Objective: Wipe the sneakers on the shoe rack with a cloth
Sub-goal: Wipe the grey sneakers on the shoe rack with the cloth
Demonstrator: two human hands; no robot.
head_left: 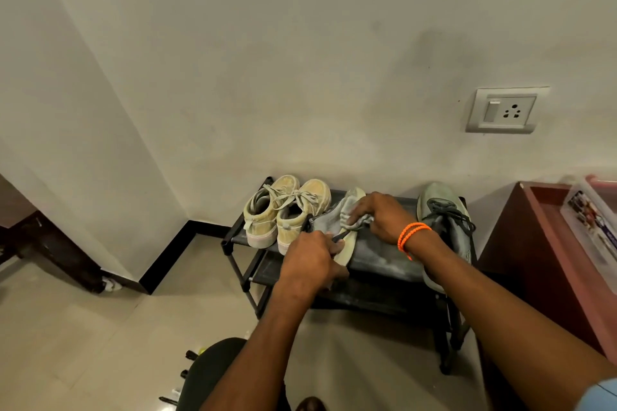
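On the top shelf of a black shoe rack (387, 259) a grey sneaker (329, 222) lies tilted on its side, its pale sole turned up. My left hand (309, 260) grips its heel end. My right hand (380, 218), with orange bands at the wrist, holds a grey cloth (355, 215) bunched against the sneaker's upper. A pair of beige lace-up sneakers (283, 210) stands at the rack's left end. The matching grey sneaker (445, 220) with dark laces stands at the right end, partly hidden by my right forearm.
The rack stands against a cream wall with a switch and socket plate (504, 110) above it. A dark red cabinet (547, 264) is close on the right. A dark wooden furniture leg (60, 253) stands at the left. Beige floor tiles (100, 327) lie in front.
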